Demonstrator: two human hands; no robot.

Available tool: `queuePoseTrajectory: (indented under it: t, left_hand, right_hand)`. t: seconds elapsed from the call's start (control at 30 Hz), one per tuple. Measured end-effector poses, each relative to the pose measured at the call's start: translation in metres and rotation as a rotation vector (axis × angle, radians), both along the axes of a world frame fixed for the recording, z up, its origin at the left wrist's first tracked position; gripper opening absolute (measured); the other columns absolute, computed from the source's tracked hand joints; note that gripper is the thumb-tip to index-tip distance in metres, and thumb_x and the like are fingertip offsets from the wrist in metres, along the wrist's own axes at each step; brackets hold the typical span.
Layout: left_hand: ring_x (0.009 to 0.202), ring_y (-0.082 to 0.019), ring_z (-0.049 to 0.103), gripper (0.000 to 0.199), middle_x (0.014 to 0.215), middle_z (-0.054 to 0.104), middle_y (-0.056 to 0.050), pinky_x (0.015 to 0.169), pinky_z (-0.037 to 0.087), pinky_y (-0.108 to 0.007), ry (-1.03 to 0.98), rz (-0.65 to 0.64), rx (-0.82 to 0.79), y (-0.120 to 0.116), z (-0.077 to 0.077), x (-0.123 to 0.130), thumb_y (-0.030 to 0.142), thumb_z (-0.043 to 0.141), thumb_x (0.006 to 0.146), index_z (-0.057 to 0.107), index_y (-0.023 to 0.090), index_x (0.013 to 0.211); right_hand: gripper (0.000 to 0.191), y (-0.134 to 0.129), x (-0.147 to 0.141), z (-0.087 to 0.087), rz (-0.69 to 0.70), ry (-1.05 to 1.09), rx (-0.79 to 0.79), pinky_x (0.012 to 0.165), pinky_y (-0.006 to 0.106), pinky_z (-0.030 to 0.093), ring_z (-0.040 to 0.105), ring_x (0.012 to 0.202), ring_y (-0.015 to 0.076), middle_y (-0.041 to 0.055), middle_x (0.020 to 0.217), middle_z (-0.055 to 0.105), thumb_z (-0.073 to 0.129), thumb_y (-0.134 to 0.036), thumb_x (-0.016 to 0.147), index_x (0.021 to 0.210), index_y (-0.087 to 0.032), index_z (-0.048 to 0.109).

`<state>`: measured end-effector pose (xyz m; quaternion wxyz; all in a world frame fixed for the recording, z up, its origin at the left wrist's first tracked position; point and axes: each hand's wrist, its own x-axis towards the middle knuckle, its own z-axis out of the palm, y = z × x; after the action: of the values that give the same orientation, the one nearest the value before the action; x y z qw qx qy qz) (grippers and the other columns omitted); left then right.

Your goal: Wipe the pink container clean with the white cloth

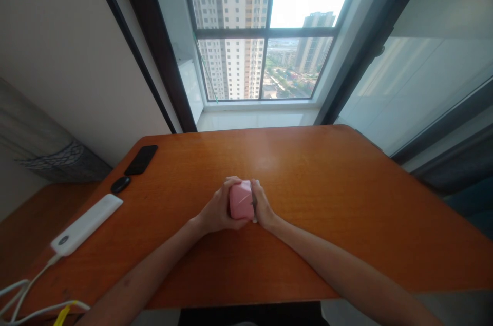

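Observation:
A small pink boxy object (241,202) with rounded corners and a glossy face is between my hands, over the middle of the table's near half. My left hand (221,208) wraps around its left side, fingers over the top and thumb along the bottom. Against its right side, my right hand (263,205) is closed, its fingers mostly hidden behind the object's edge. A narrow grey and white part shows along that right edge, too small to make out. What kind of object it is cannot be told.
On the brown wooden table (308,187), a black phone (141,159), a black oval item (120,185) and a white power bank (87,224) lie along the left side. White cables (25,292) run from the power bank to the lower left corner. A window (265,33) stands beyond the far edge.

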<state>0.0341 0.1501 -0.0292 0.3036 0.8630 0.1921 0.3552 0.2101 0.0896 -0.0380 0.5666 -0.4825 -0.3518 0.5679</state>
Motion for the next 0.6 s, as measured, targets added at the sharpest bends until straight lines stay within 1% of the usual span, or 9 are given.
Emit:
queuePoseTrajectory:
  t: [0.07, 0.13, 0.2, 0.27, 0.37, 0.4, 0.43, 0.5, 0.6]
  left_hand:
    - [0.111, -0.03, 0.074, 0.1, 0.142, 0.061, -0.013, 0.095, 0.066, -0.047, 0.041, 0.03, -0.093, -0.004, 0.003, 0.001, 0.043, 0.097, 0.073, 0.037, 0.031, 0.152]
    - [0.107, -0.03, 0.075, 0.098, 0.142, 0.062, -0.013, 0.093, 0.066, -0.046, 0.057, 0.035, -0.127, -0.005, 0.005, 0.0, 0.045, 0.096, 0.074, 0.038, 0.03, 0.151]
    - [0.118, -0.033, 0.074, 0.101, 0.149, 0.06, -0.015, 0.099, 0.065, -0.048, 0.057, 0.025, -0.121, -0.004, 0.005, -0.001, 0.045, 0.096, 0.075, 0.038, 0.029, 0.155]
    - [0.135, -0.039, 0.069, 0.114, 0.159, 0.054, -0.018, 0.111, 0.061, -0.055, 0.077, 0.016, -0.083, 0.0, 0.004, -0.004, 0.048, 0.099, 0.074, 0.033, 0.03, 0.164]
    - [0.158, -0.05, 0.048, 0.142, 0.175, 0.038, -0.022, 0.126, 0.049, -0.067, 0.131, -0.035, 0.094, 0.011, 0.0, -0.011, 0.062, 0.107, 0.061, 0.023, 0.034, 0.172]
    - [0.161, -0.051, 0.042, 0.145, 0.178, 0.033, -0.023, 0.127, 0.046, -0.07, 0.15, -0.06, 0.177, 0.014, -0.002, -0.014, 0.067, 0.107, 0.058, 0.023, 0.036, 0.172]
    - [0.164, -0.052, 0.039, 0.144, 0.18, 0.029, -0.022, 0.128, 0.045, -0.071, 0.168, -0.079, 0.256, 0.017, -0.004, -0.016, 0.069, 0.106, 0.058, 0.024, 0.037, 0.172]
    - [0.164, -0.049, 0.039, 0.128, 0.181, 0.026, -0.021, 0.128, 0.046, -0.069, 0.198, -0.074, 0.359, 0.02, -0.007, -0.019, 0.067, 0.103, 0.067, 0.03, 0.038, 0.169]
    - [0.157, -0.044, 0.05, 0.101, 0.177, 0.035, -0.02, 0.124, 0.053, -0.062, 0.216, -0.02, 0.378, 0.02, -0.009, -0.018, 0.056, 0.099, 0.079, 0.043, 0.034, 0.16]
  right_hand:
    - [0.081, -0.001, 0.0, 0.001, -0.013, -0.01, -0.016, 0.031, 0.025, 0.022, 0.036, 0.036, 0.011, -0.0034, 0.047, 0.049, 0.047, -0.103, 0.083, 0.072, -0.024, 0.06]
    - [0.08, -0.001, -0.001, 0.003, -0.013, 0.005, -0.027, 0.03, 0.025, 0.021, 0.036, 0.035, 0.0111, -0.0038, 0.046, 0.049, 0.047, -0.103, 0.083, 0.072, -0.024, 0.058]
    - [0.079, 0.0, -0.001, 0.004, -0.015, 0.031, -0.028, 0.03, 0.025, 0.021, 0.036, 0.035, 0.0113, -0.0043, 0.045, 0.049, 0.047, -0.102, 0.084, 0.072, -0.025, 0.057]
    - [0.078, 0.001, -0.002, 0.005, -0.009, 0.05, -0.025, 0.029, 0.025, 0.02, 0.036, 0.034, 0.0115, -0.0043, 0.045, 0.049, 0.047, -0.102, 0.084, 0.071, -0.025, 0.056]
    - [0.079, 0.004, -0.002, 0.004, 0.001, 0.073, -0.032, 0.029, 0.024, 0.023, 0.039, 0.034, 0.0121, -0.0035, 0.047, 0.051, 0.046, -0.101, 0.086, 0.072, -0.024, 0.058]
    - [0.079, 0.005, -0.002, 0.003, 0.003, 0.086, -0.033, 0.03, 0.024, 0.024, 0.041, 0.035, 0.0123, -0.003, 0.048, 0.053, 0.046, -0.1, 0.087, 0.073, -0.024, 0.059]
    - [0.079, 0.006, -0.001, 0.002, 0.006, 0.102, -0.032, 0.03, 0.023, 0.026, 0.043, 0.036, 0.0126, -0.0025, 0.049, 0.055, 0.045, -0.1, 0.087, 0.074, -0.024, 0.06]
    - [0.079, 0.007, -0.001, -0.001, 0.013, 0.128, -0.028, 0.032, 0.023, 0.028, 0.046, 0.038, 0.0131, -0.0017, 0.051, 0.058, 0.046, -0.099, 0.088, 0.076, -0.023, 0.062]
    - [0.077, 0.009, 0.001, -0.005, 0.036, 0.143, -0.017, 0.032, 0.024, 0.028, 0.046, 0.038, 0.0137, -0.001, 0.051, 0.058, 0.047, -0.098, 0.089, 0.075, -0.023, 0.061]
